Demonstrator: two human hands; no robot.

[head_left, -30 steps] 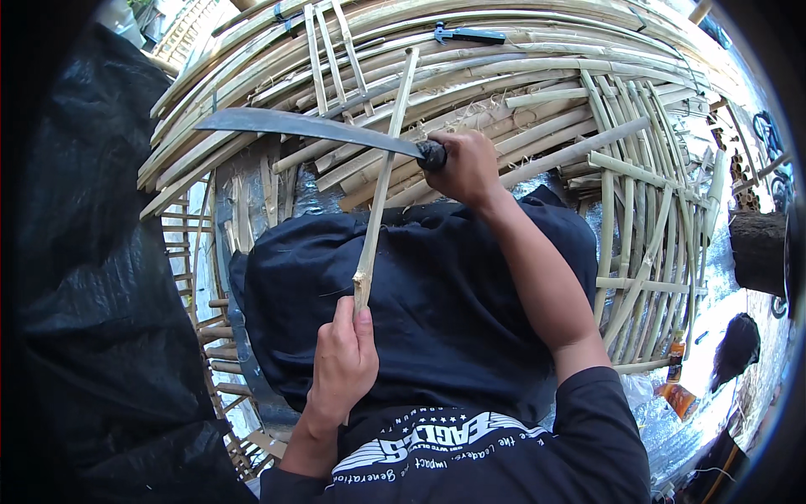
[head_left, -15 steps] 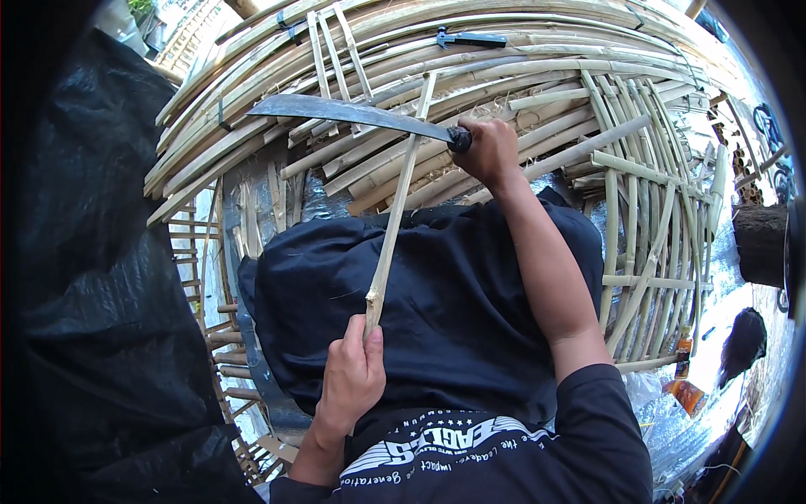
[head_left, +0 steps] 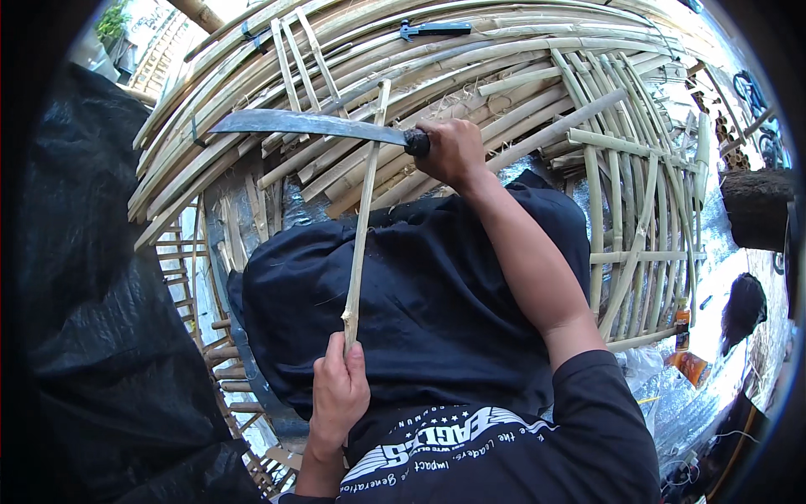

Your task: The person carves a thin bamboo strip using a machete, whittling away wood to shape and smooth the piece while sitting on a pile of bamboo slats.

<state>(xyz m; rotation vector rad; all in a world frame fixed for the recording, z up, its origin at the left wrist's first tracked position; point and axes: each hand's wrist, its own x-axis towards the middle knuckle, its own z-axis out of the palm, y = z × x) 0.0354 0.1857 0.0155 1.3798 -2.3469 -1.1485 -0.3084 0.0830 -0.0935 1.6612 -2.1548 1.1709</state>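
My left hand (head_left: 340, 388) is closed around the lower end of a long, thin bamboo strip (head_left: 362, 235), just below a knobby node. The strip points away from me over the dark cloth (head_left: 437, 302) on my lap. In my right hand (head_left: 454, 154) is the black handle of a machete (head_left: 311, 123). Its broad grey blade reaches left and crosses the strip near the far end, seemingly touching it. Whether the edge bites into the strip cannot be made out.
A big pile of split bamboo (head_left: 403, 92) lies ahead, with a hammer (head_left: 435, 30) on top. Bamboo lattice (head_left: 638, 210) stands at the right, near a small bottle (head_left: 682, 326). Black sheeting (head_left: 92, 277) hangs on the left, beside a ladder-like bamboo frame (head_left: 231, 370).
The whole view has shifted, so everything sits further left and slightly higher or lower. Against the strip, the machete lies a little nearer its far end. Both grips are the same.
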